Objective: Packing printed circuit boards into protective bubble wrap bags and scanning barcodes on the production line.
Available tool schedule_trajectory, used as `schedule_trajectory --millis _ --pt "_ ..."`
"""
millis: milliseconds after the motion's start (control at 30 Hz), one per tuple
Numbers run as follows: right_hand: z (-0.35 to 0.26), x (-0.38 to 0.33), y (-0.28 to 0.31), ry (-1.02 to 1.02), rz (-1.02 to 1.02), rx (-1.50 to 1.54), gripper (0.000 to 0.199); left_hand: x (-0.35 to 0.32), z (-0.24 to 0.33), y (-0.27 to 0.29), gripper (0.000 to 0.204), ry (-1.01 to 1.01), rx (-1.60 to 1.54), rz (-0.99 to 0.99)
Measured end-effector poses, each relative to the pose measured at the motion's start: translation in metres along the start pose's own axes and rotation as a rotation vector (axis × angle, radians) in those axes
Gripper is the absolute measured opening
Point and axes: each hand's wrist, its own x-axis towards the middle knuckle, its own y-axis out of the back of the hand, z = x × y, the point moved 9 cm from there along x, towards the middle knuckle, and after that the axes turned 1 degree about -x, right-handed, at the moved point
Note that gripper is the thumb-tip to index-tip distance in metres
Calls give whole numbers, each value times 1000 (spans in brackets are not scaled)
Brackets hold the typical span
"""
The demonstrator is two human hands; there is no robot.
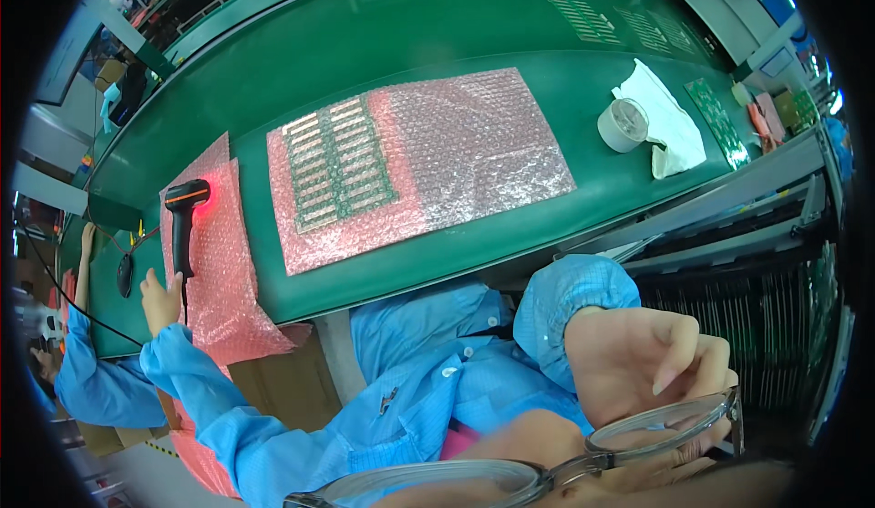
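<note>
A black handheld barcode scanner with an orange stripe lies over pink bubble wrap at the left, glowing red at its head. My left hand is beside the lower end of its handle, with fingers extended and apart. I see no grip on the handle. My right hand is raised off the bench at the lower right, its fingers curled, with no object visible in the palm. Eyeglasses partly cover its lower fingers. Mid-bench, a green circuit-board panel shows through a pink bubble-wrap bag.
A round tub and a white cloth lie at the right, near a green board. More board panels lie far right. Below the bench edge stands a rack of boards. A mouse and another person's sleeve are at left.
</note>
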Motion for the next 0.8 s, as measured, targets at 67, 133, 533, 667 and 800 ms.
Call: schedule_trajectory --millis 67,133,533,667,800 --pt "9 -9 4 -119 -7 -31 16 5 -7 -24 53 -48 -31 -16" --pt "33 -18 4 -359 -20 10 13 11 -9 -48 53 175 -263 -222" --pt "92 -39 -6 -230 -313 136 33 126 13 98 39 -248 378 118" --pt "193 -118 17 -277 -760 -476 20 181 127 175 34 -429 34 254" --pt "233 -194 40 -376 -1002 -632 17 213 343 133 41 -485 -568 -7"
